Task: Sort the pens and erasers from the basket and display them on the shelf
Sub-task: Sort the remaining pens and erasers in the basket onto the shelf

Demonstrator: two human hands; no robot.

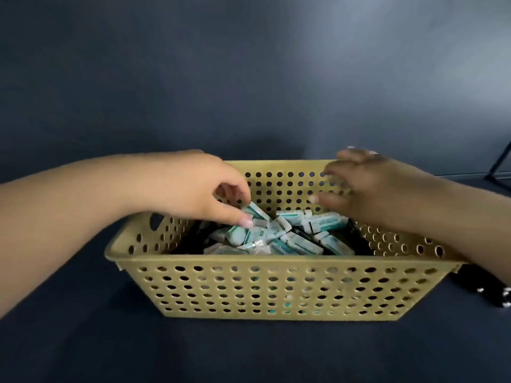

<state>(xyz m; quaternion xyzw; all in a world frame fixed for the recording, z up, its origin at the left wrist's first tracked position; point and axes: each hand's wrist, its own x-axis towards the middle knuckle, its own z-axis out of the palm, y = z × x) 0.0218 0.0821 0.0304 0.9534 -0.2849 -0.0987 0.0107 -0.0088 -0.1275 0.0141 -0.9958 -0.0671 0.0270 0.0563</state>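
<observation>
We see a yellow basket (pixel 276 288) with lots of round holes in its walls. It sits on a dark tabletop (pixel 83 341), in the middle and close to us.

Inside the basket is a heap of small erasers (pixel 279 236) in white and green wrappers. They lie mixed up, some flat and some tilted. Dark things lie under them and at the sides, but we cannot tell what they are.

Our left hand (pixel 190 186) reaches into the basket from the left side. Its fingers (pixel 243 221) are curled, and the thumb and first finger pinch one eraser (pixel 255 211) at the top of the heap. That eraser is tilted, with one end up near the hand.

Our right hand (pixel 367 186) is over the right back part of the basket. It looks blurry. Its fingers are spread apart and a little bent, and we see nothing held in them. They hang just above the erasers on that side.

On the tabletop just right of the basket are some black things (pixel 489 288) with white bits. They are too blurry to name. A thin black frame (pixel 500 167) stands at the far right edge.
</observation>
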